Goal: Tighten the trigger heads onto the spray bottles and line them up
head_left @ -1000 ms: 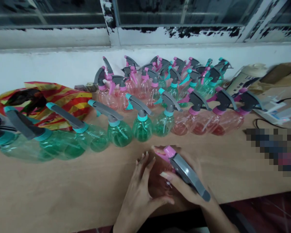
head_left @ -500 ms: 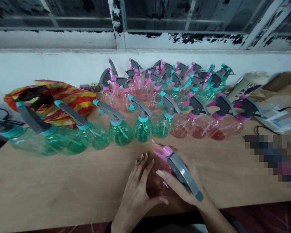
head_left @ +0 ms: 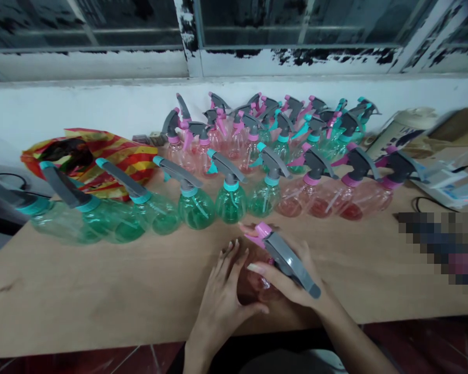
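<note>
A pink spray bottle (head_left: 257,280) with a grey trigger head (head_left: 290,262) and pink nozzle stands on the wooden table (head_left: 101,291) near its front edge. My left hand (head_left: 222,298) cups the bottle's left side, fingers wrapped round it. My right hand (head_left: 292,283) grips the neck under the trigger head, fingers curled round it. The bottle's body is mostly hidden by both hands.
A row of green spray bottles (head_left: 195,205) and pink spray bottles (head_left: 327,195) stands just behind my hands, with several more at the wall (head_left: 265,124). A red-and-yellow striped bag (head_left: 101,156) lies at the left. Papers, a cable and a pale jug (head_left: 398,130) sit at the right.
My hands and the pink bottle have stayed together, with the trigger head turned slightly. The view has shifted a little, so everything sits slightly higher and to the right.
</note>
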The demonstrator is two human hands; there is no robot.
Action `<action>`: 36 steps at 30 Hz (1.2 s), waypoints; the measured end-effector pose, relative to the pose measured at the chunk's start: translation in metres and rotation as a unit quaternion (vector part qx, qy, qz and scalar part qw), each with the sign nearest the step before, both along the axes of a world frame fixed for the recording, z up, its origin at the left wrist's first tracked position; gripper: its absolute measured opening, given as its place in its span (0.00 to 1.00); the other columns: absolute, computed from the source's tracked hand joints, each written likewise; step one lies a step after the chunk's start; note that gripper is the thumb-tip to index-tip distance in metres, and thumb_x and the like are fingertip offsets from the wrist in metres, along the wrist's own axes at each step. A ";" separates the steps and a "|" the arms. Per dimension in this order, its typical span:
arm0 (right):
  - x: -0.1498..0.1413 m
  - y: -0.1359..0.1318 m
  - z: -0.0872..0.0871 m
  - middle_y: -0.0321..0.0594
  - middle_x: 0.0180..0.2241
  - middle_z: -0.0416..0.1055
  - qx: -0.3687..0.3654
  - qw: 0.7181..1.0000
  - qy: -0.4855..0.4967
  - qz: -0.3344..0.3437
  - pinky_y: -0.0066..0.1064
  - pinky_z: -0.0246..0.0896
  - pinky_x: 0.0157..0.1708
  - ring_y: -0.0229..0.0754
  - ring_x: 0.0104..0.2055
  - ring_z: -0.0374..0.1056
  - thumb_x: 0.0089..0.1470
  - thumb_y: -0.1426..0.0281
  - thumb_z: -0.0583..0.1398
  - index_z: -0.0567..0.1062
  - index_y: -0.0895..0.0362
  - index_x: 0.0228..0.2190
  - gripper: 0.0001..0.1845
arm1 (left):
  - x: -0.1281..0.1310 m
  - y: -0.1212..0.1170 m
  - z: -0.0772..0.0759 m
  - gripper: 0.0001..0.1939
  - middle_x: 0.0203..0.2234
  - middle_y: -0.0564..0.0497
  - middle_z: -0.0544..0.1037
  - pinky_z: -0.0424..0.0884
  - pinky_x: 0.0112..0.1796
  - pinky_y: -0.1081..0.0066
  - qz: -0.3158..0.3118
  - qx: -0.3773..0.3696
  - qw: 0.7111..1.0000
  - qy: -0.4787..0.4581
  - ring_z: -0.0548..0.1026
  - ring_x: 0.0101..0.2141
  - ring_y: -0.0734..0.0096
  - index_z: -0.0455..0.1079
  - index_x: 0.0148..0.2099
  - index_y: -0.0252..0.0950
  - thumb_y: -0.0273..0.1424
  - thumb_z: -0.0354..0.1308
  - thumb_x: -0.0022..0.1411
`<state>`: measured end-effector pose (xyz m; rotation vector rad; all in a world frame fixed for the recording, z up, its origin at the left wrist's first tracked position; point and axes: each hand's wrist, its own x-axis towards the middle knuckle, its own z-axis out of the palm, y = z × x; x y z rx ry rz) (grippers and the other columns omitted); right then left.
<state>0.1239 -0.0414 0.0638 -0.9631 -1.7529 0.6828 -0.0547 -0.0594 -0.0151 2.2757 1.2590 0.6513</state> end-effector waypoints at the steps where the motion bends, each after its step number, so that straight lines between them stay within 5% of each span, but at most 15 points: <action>1: -0.001 0.001 0.000 0.41 0.46 0.78 0.001 1.000 0.002 -0.003 0.42 0.71 0.49 0.49 0.51 0.73 0.54 0.66 0.62 0.72 0.51 0.50 0.21 | 0.000 0.000 0.000 0.57 0.67 0.38 0.53 0.55 0.59 0.38 0.000 -0.002 1.000 0.001 0.52 0.65 0.42 0.44 0.70 0.44 0.44 0.73 0.45; 4: -0.004 0.002 0.001 0.39 0.39 0.79 0.003 1.000 0.003 -0.017 0.40 0.71 0.48 0.47 0.47 0.75 0.54 0.66 0.63 0.74 0.52 0.44 0.14 | -0.001 -0.001 0.001 0.55 0.66 0.39 0.55 0.56 0.59 0.40 0.004 -0.010 1.000 -0.001 0.53 0.65 0.42 0.44 0.70 0.45 0.45 0.72 0.48; 7: -0.006 0.002 0.002 0.35 0.30 0.77 -0.013 0.999 0.002 -0.037 0.34 0.73 0.36 0.42 0.35 0.76 0.55 0.67 0.61 0.74 0.52 0.34 0.03 | -0.002 -0.002 0.002 0.54 0.63 0.41 0.62 0.60 0.57 0.42 0.021 -0.030 0.999 -0.007 0.57 0.63 0.42 0.45 0.70 0.45 0.46 0.71 0.48; 10: -0.005 0.001 0.002 0.33 0.28 0.74 -0.018 0.999 0.002 -0.033 0.30 0.71 0.29 0.38 0.29 0.74 0.55 0.68 0.61 0.73 0.53 0.31 0.02 | -0.002 -0.002 0.004 0.53 0.62 0.41 0.64 0.62 0.56 0.42 0.025 -0.036 0.999 -0.009 0.59 0.62 0.42 0.46 0.69 0.45 0.48 0.70 0.48; 17: -0.003 -0.001 -0.001 0.39 0.43 0.78 -0.011 1.000 0.005 -0.011 0.36 0.74 0.42 0.45 0.44 0.76 0.55 0.68 0.61 0.73 0.51 0.49 0.18 | -0.002 -0.002 0.002 0.50 0.66 0.42 0.56 0.57 0.59 0.43 0.019 -0.020 1.000 -0.011 0.51 0.65 0.45 0.48 0.68 0.45 0.46 0.70 0.50; 36: -0.002 -0.001 -0.005 0.41 0.50 0.76 0.006 0.999 0.030 -0.028 0.40 0.71 0.50 0.47 0.50 0.73 0.51 0.68 0.65 0.71 0.50 0.51 0.25 | -0.003 -0.002 0.005 0.47 0.66 0.41 0.57 0.55 0.60 0.45 0.017 -0.030 0.999 -0.011 0.51 0.66 0.47 0.53 0.66 0.43 0.45 0.71 0.49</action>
